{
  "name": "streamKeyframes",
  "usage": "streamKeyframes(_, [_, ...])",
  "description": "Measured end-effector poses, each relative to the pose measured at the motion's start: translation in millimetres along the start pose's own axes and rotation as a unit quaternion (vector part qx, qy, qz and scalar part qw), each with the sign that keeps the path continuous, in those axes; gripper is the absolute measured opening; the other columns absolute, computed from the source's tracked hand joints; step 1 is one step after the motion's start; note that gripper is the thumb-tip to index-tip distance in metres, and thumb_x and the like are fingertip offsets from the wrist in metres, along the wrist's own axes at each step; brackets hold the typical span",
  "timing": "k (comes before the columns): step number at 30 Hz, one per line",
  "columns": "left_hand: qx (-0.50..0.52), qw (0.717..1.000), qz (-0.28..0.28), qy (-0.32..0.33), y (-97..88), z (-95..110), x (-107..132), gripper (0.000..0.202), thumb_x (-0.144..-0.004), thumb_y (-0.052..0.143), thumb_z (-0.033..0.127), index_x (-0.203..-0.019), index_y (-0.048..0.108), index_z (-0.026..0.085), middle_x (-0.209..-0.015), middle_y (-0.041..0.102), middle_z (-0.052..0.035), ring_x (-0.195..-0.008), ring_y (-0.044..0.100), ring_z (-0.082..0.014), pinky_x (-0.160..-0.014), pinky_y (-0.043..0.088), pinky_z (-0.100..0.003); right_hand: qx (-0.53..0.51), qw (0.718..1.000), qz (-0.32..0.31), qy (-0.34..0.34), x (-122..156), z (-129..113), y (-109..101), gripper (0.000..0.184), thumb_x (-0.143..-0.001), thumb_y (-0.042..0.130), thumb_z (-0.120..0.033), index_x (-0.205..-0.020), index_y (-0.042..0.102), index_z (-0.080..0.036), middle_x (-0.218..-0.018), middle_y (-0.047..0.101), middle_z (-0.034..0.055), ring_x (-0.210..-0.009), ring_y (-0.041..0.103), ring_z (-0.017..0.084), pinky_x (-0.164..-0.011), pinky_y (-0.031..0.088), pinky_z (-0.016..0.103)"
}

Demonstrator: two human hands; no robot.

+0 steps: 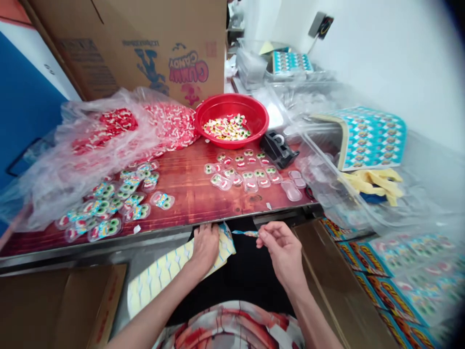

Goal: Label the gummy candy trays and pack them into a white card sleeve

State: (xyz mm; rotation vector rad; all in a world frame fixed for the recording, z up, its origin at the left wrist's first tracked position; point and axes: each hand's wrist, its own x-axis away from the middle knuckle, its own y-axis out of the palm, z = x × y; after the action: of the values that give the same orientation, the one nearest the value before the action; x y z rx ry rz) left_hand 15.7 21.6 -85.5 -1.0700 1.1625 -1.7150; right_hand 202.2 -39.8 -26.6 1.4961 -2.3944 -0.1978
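Note:
My right hand (283, 252) pinches one end of a small blue printed sticker (244, 233), held up just past the table's front edge. My left hand (206, 248) grips a yellowish sheet of stickers (160, 274) near its right end, its fingertips close to the table edge. On the tabletop beyond lie small clear packs (250, 180) with green-eyed and red-and-white candies, without labels. Farther left, similar packs with blue stickers (105, 206) are heaped, and one labelled pack (162, 200) lies apart from them.
A red bowl (260, 114) of candies stands at the back beside a large clear bag (160, 121) of red-and-white candies. Near the bowl is a black tape dispenser (278, 150). A cardboard box (116, 29) rises behind; a clear bin (316, 140) with sticker sheets and yellow gloves (374, 182) is right.

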Motion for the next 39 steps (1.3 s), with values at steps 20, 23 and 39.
streamKeyframes(20, [-0.026,0.978,0.093,0.183,-81.9,-24.7,-145.3,0.054,-0.09,0.034,0.0,-0.133,0.059,0.022,-0.14,0.056,-0.0153,-0.125,0.043,-0.0346,-0.091,0.04,-0.05,0.185,0.973,-0.095,-0.102,-3.0,-8.7,16.6,0.022,-0.093,0.063,-0.026,-0.114,0.069,-0.026,-0.098,0.062,0.0029,-0.067,0.071,0.012,-0.064,0.059,0.025])
streamKeyframes(23, [-0.041,0.983,0.085,0.155,-78.0,-28.4,-142.3,0.04,-0.093,0.04,0.009,-0.124,0.061,0.021,-0.135,0.055,-0.0173,-0.123,0.043,-0.0356,-0.09,0.039,-0.05,0.185,0.971,-0.096,-0.113,-5.6,-9.0,16.5,0.022,-0.094,0.061,-0.023,-0.114,0.069,-0.026,-0.099,0.061,0.0025,-0.068,0.071,0.012,-0.065,0.059,0.025])
streamKeyframes(39, [0.563,0.826,-0.008,-0.015,-76.2,-9.9,-69.0,0.023,-0.07,0.073,0.03,-0.085,0.061,0.017,-0.075,0.063,0.0013,-0.069,0.058,-0.0145,-0.071,0.047,-0.028,0.07,0.977,-0.107,-0.173,-29.5,-17.0,66.7,0.024,-0.094,0.063,-0.022,-0.117,0.068,-0.027,-0.104,0.063,0.0027,-0.072,0.071,0.012,-0.071,0.061,0.028])
